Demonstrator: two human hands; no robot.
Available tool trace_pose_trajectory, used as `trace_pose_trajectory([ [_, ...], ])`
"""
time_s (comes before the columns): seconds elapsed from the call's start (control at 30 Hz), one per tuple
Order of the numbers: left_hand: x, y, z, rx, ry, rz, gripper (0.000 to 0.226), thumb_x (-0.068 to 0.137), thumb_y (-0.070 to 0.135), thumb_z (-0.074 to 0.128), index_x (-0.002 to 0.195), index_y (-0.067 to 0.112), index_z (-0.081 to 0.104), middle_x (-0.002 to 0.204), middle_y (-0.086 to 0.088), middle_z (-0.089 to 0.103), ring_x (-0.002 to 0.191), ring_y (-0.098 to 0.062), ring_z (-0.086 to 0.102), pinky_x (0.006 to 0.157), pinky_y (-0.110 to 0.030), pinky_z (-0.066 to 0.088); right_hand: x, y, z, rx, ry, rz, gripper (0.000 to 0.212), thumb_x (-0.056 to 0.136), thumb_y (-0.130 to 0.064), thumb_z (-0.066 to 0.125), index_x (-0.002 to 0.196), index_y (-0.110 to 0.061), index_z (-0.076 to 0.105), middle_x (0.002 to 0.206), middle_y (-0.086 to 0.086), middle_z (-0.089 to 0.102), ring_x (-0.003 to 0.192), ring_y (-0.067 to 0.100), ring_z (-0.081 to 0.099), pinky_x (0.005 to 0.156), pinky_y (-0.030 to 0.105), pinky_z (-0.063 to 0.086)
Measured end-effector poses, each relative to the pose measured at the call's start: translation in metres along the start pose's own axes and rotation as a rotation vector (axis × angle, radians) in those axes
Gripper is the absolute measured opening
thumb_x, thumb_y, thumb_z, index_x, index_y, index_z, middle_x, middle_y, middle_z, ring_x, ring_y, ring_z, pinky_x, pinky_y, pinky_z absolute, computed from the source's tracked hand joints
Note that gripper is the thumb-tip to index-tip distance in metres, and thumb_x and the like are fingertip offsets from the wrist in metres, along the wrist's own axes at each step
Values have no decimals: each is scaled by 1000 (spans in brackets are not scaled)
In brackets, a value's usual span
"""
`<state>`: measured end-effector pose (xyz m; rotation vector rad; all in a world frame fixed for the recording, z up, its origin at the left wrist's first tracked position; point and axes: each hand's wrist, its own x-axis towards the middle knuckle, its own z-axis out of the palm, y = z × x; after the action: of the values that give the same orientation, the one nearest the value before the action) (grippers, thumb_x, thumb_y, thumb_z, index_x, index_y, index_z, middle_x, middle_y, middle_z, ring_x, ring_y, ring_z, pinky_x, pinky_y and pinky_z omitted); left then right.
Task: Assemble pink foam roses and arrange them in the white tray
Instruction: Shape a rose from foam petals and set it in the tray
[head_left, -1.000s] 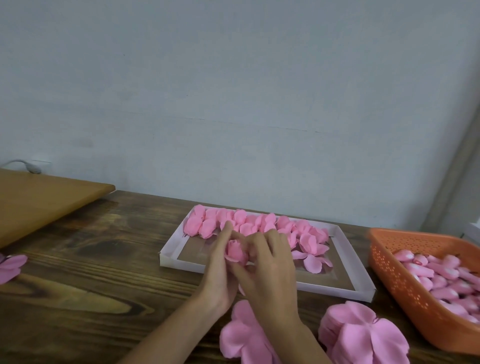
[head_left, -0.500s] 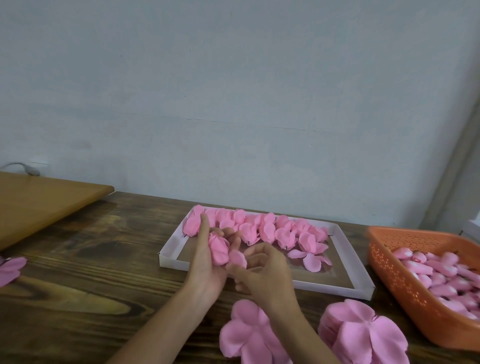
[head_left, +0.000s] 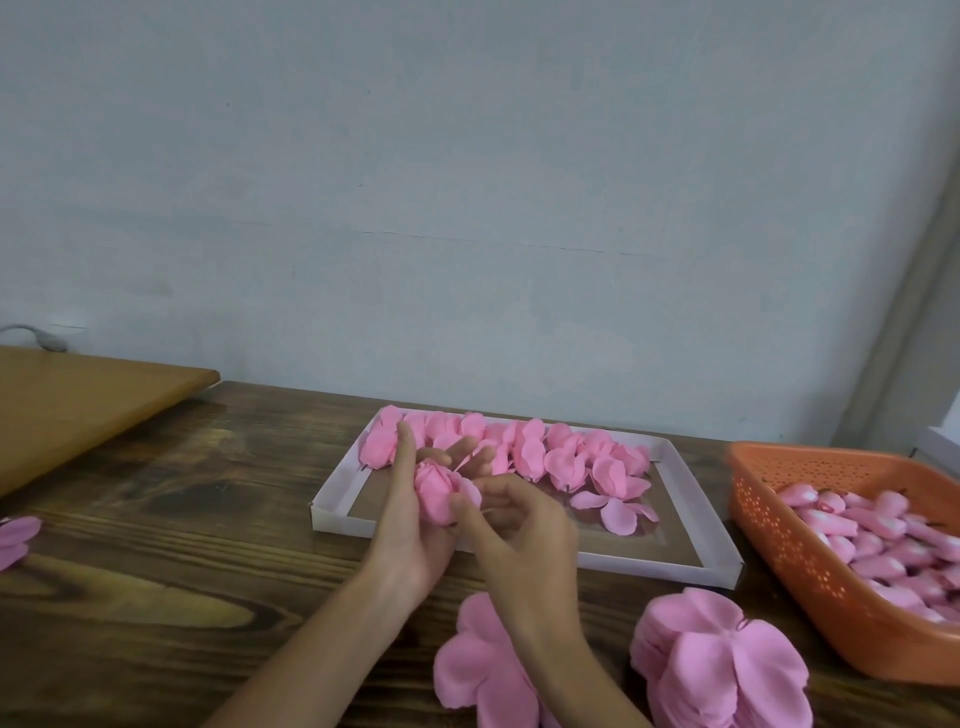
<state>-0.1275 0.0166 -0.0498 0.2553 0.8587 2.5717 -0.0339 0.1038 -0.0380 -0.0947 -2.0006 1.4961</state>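
Head view: the left hand (head_left: 410, 525) and right hand (head_left: 524, 540) meet over the near left corner of a shallow white rectangular cardboard tray (head_left: 698, 506), both clamped on one part-built pink foam rose (head_left: 439, 491). The left hand cups the rose from below, thumb raised along its left side and fingers spread behind it; the right hand pinches a petal on the rose's right side between thumb and forefinger, its other fingers curled. The rose is held just above the tray's near left rim, touching nothing but the hands. The tray lies on a dark brown grained wooden counter (head_left: 156, 519), and a row of finished pink foam roses (head_left: 535, 452) fills its far edge from left to right, with a few loose flat pink petals (head_left: 618, 514) lying just nearer, toward the right. To the right of the tray, close beside it, stands an orange perforated plastic basket (head_left: 779, 525) holding many small pink foam buds (head_left: 878, 530). Near the right forearm a thick stack of pink flower-shaped foam petal sheets (head_left: 722, 670) rests on the counter, and a flatter pink petal sheet (head_left: 478, 670) lies partly under that forearm. A light brown wooden board (head_left: 78, 405) sits far left, and more pink petals (head_left: 15, 540) show at the left edge
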Motion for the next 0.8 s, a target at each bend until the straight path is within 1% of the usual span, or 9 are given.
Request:
trace_pose_trajectory([
  [0.1, 1, 0, 0, 33, -40, -27, 69, 57, 79, 87, 83, 15, 78, 108, -9, 77, 102, -22, 76, 77, -40, 62, -1, 0, 0, -4, 2, 4, 5, 88, -34, 77, 91, -30, 78, 82, -18, 77, 75, 1, 74, 74, 41, 62],
  [0.17, 2, 0, -1, 63, -55, -8, 64, 55, 82, 85, 73, 21, 79, 100, -3, 79, 94, -18, 77, 78, -41, 62, -1, 0, -1, -17, 3, -5, 6, 90, -36, 76, 93, -31, 79, 82, -21, 77, 77, 0, 74, 73, 38, 63],
  [0.2, 2, 0, -1, 61, -50, 5, 63, 55, 81, 86, 70, 21, 75, 100, -2, 79, 95, -19, 77, 78, -42, 62, -1, 0, -1, -28, 2, -12, 6, 89, -37, 76, 93, -32, 79, 82, -22, 76, 77, -1, 74, 73, 36, 63],
  [0.3, 4, -2, -4, 44, -19, 20, 65, 61, 79, 85, 72, 19, 63, 101, -3, 75, 97, -23, 75, 78, -46, 61, 0, -1, -1, -53, -17, -44, 7, 87, -38, 76, 91, -33, 79, 82, -24, 76, 76, -2, 73, 71, 27, 61],
  [0.4, 3, -3, -5, 73, -17, 50, 59, 73, 78, 74, 69, 20, 64, 94, -2, 74, 89, -23, 75, 75, -45, 61, -1, -3, 1, -98, -24, -84, 10, 84, -42, 78, 92, -35, 80, 81, -27, 74, 73, -3, 72, 67, 18, 57],
  [0.5, 2, -2, -3, 66, 5, 31, 61, 76, 78, 72, 74, 18, 60, 92, -7, 65, 85, -26, 69, 75, -45, 60, 0, -1, 1, -144, -16, -83, 12, 80, -37, 84, 90, -39, 78, 80, -28, 73, 71, -4, 71, 67, 19, 58],
  [0.57, 2, -1, -1, 59, 10, 31, 67, 67, 80, 78, 75, 17, 56, 90, -7, 59, 83, -25, 67, 77, -44, 59, 1, 1, 0, -176, -6, -80, 14, 80, -34, 84, 85, -42, 75, 80, -29, 72, 72, -5, 70, 68, 22, 59],
  [0.63, 3, -2, -1, 79, -9, 39, 73, 55, 81, 85, 75, 17, 56, 85, -5, 60, 82, -23, 68, 77, -43, 59, 1, 3, -1, -202, 9, -75, 16, 80, -33, 85, 82, -43, 72, 78, -29, 72, 72, -5, 70, 69, 23, 60],
  [0.8, 0, -4, -1, 122, -90, 53, 68, 53, 79, 88, 72, 18, 67, 82, -8, 70, 81, -24, 74, 70, -41, 61, 1, 6, 1, -209, 81, -81, 15, 78, -34, 86, 80, -34, 71, 73, -22, 71, 69, 0, 70, 67, 32, 60],
])
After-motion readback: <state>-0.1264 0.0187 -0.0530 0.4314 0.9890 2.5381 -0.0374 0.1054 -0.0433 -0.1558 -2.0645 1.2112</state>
